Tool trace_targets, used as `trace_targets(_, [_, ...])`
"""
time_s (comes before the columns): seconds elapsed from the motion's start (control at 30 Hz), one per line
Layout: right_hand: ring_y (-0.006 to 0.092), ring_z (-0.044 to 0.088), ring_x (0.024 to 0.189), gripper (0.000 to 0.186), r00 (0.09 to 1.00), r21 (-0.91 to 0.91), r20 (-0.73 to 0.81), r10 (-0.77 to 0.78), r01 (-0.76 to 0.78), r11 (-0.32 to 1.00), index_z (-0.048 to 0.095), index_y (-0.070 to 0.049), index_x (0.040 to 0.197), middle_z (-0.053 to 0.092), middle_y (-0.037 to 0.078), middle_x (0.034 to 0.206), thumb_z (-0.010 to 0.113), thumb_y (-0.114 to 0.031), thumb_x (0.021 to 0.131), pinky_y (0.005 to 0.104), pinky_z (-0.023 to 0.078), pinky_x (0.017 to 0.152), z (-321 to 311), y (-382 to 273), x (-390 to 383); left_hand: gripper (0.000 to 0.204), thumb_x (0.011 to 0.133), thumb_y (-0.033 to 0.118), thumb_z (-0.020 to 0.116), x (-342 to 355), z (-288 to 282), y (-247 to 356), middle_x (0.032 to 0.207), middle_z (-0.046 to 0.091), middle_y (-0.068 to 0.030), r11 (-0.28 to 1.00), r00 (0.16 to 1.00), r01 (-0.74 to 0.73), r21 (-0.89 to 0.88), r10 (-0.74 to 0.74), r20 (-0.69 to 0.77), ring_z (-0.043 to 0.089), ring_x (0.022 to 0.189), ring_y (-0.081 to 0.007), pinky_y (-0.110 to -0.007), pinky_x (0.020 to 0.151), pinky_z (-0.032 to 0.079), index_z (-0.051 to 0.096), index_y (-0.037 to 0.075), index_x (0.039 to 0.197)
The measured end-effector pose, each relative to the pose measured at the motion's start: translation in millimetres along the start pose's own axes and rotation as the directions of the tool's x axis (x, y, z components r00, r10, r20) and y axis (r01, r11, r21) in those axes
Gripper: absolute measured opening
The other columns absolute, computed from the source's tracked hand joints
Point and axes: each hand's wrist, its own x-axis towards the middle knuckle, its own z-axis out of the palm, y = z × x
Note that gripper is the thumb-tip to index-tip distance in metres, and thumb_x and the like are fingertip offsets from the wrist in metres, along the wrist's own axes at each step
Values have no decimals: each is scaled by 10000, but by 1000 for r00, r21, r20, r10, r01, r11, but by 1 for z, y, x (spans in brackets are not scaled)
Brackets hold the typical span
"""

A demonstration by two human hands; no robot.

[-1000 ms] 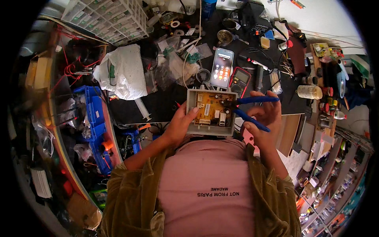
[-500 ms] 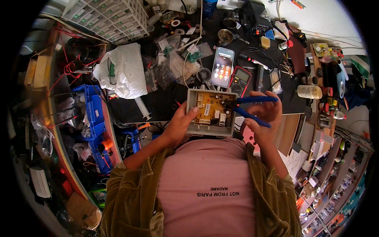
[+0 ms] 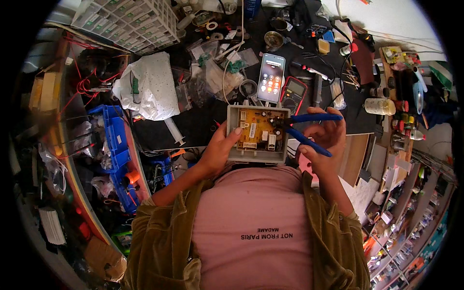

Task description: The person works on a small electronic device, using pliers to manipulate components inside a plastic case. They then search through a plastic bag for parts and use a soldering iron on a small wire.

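Observation:
My left hand (image 3: 220, 151) grips the left wall of a grey plastic box (image 3: 233, 120), thumb hooked over the rim. Inside the box lies a yellow-brown circuit board (image 3: 260, 124) with white connectors and small components. Blue-handled pliers (image 3: 311, 118) are in my right hand (image 3: 323, 137), their handles spread apart, one along the fingers and the other by the thumb. The dark jaws reach over the right part of the board, among its components; what lies between them is too small to tell. The box is close to my body, at the bench's front edge.
Beyond the box lie a lit phone (image 3: 270, 79) and a red-rimmed multimeter (image 3: 293, 94). A white bag (image 3: 150, 89) and a syringe (image 3: 173, 131) rest to the left, near blue bins (image 3: 116, 137). Jars (image 3: 379, 106) stand at the right. A drawer cabinet (image 3: 130, 24) is at the far left.
The view has shifted slightly. The box and my left hand sit a little differently in the picture; the pliers stay at the same part of the board with handles still spread.

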Motion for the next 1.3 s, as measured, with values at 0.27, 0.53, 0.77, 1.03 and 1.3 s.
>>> trace_targets(0.27, [143,575,737,822,1000,-36,-7,-7,6,999,301,-53,1237,483,200,1163,773,10,567,244,503,667,0,5,0,379,919,241,440,-1,2,-2,1130,516,-86,1000,1000,14,-25,-15,-11,506,1027,-151,-299,902,401,384,18,1220])
trace_targets(0.53, [146,579,735,775,998,-52,-41,-38,36,998,325,-40,1204,491,215,1145,772,-7,571,249,506,666,-5,2,-1,367,921,229,437,0,1,-5,1134,516,-84,999,1000,-7,-43,6,-20,507,1023,-148,-297,895,408,390,22,1220])
trace_targets(0.77, [156,570,709,872,995,-36,45,-85,86,996,280,-34,1248,475,219,1152,794,-18,544,246,483,614,-17,-1,-8,367,917,221,442,-1,-2,-6,1115,524,-85,997,997,-8,-81,2,-72,518,999,-144,-295,879,420,392,17,1217])
trace_targets(1.03, [144,568,707,880,993,-29,79,-86,88,996,285,-38,1238,470,220,1157,804,-7,529,238,476,628,-12,-3,-12,383,915,234,450,-2,2,0,1112,524,-89,999,999,-20,-35,19,-42,518,998,-146,-294,874,423,388,8,1218])
trace_targets(1.3, [134,569,711,863,992,-65,103,-69,76,995,299,-54,1227,477,218,1155,808,-7,531,231,477,659,-12,-4,-12,388,916,236,451,-2,3,1,1115,525,-86,999,999,-33,-16,33,-22,516,1009,-147,-294,869,428,382,10,1224])
